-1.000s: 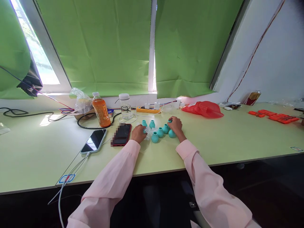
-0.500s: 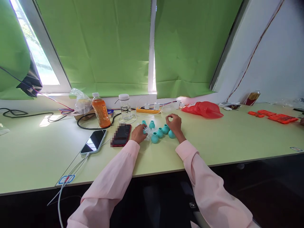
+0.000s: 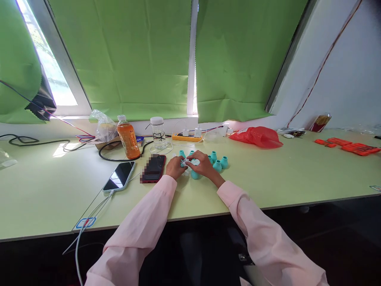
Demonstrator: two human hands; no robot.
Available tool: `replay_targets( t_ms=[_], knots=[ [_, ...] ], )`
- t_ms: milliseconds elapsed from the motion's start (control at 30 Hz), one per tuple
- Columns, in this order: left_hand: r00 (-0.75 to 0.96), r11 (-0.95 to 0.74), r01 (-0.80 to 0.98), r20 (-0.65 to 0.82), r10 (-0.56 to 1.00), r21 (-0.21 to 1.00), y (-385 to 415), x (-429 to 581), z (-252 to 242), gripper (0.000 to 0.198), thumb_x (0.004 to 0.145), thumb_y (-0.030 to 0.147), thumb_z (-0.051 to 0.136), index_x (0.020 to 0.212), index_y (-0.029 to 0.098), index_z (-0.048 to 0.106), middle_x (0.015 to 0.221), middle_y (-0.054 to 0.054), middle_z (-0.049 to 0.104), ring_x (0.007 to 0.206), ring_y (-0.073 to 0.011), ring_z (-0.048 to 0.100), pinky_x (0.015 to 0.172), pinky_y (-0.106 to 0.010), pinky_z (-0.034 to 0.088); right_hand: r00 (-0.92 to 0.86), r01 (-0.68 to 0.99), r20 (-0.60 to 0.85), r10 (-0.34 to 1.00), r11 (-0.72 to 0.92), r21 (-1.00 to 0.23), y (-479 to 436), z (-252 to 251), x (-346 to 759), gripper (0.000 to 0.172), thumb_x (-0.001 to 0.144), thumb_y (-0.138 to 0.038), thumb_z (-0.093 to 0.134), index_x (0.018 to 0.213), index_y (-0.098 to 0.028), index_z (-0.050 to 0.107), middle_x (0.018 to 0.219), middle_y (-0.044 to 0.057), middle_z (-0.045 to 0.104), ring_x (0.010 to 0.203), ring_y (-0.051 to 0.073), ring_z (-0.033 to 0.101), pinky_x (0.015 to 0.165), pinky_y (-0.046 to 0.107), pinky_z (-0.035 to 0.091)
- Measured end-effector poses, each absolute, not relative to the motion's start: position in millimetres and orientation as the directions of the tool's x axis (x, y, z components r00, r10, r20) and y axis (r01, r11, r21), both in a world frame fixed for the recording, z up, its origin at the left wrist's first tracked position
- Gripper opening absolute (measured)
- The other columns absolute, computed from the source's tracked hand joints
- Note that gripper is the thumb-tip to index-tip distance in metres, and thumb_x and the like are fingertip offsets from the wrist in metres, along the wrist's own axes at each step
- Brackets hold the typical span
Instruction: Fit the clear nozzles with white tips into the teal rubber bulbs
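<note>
My left hand (image 3: 175,168) is closed, its fingertips on a small teal piece (image 3: 182,163), mostly hidden. My right hand (image 3: 203,164) has come up against it, thumb and fingers pinched on a small clear plastic piece (image 3: 185,161). More clear plastic (image 3: 187,171) lies under the fingers; its exact form is too small to tell. Just in front of my right hand stands a teal vase-shaped piece (image 3: 195,174). Several like it, among them one teal piece (image 3: 217,166), stand to the right of that hand. Behind my fingers is another teal piece (image 3: 182,153).
Left of my hands lie a red-edged phone (image 3: 153,169) and a charging phone (image 3: 119,176) with white cables. Behind stand an orange drink bottle (image 3: 128,137), a clear jar (image 3: 158,133) and a power strip (image 3: 187,138). A red bag (image 3: 256,137) and orange trays (image 3: 360,148) lie rightward.
My right hand has moved left from above the teal pieces to meet my left hand at the clear plastic. Teal pieces formerly beside it now show to its right. My left hand stays put.
</note>
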State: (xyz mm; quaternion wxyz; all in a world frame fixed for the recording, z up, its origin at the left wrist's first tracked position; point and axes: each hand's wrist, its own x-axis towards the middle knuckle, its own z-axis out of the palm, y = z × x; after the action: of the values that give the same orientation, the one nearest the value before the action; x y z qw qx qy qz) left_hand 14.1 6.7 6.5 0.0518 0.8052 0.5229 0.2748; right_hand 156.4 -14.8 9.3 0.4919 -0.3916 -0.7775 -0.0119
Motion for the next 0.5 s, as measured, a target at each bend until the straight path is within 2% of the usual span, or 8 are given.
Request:
replay_targets(
  t_ms=[167,300,500],
  knots=[
    [0.301,-0.459,0.806,0.408,0.862,0.374,7.1,14.1,6.5,0.025,0.065,0.029,0.056,0.088,0.018,0.058,0.083,-0.006,0.061,0.079,-0.0196,0.056,0.064,-0.025,0.039,-0.162,0.595,0.786,0.596,0.695,-0.404,-12.1,6.7,156.2,0.011,0.069,-0.028,0.06,0.076,-0.021,0.064,0.075,0.003,0.063,0.074,0.018,0.054,0.071,0.032,0.043],
    [0.297,-0.463,0.798,0.416,0.859,0.386,6.0,13.7,7.7,0.024,0.066,0.029,0.055,0.087,0.018,0.059,0.082,-0.005,0.062,0.077,-0.0189,0.057,0.062,-0.024,0.039,-0.146,0.576,0.776,0.614,0.691,-0.438,-11.9,7.3,156.5,0.016,0.062,-0.026,0.066,0.077,-0.02,0.064,0.076,0.004,0.064,0.076,0.018,0.055,0.073,0.033,0.043],
    [0.274,-0.452,0.795,0.427,0.862,0.404,5.8,13.4,8.5,0.024,0.064,0.029,0.058,0.086,0.018,0.06,0.083,-0.006,0.064,0.078,-0.0201,0.057,0.057,-0.023,0.037,-0.152,0.524,0.724,0.673,0.676,-0.518,-14.1,8.2,156.7,0.015,0.061,-0.024,0.065,0.075,-0.018,0.065,0.072,0.004,0.064,0.068,0.016,0.059,0.066,0.029,0.046]
  ],
)
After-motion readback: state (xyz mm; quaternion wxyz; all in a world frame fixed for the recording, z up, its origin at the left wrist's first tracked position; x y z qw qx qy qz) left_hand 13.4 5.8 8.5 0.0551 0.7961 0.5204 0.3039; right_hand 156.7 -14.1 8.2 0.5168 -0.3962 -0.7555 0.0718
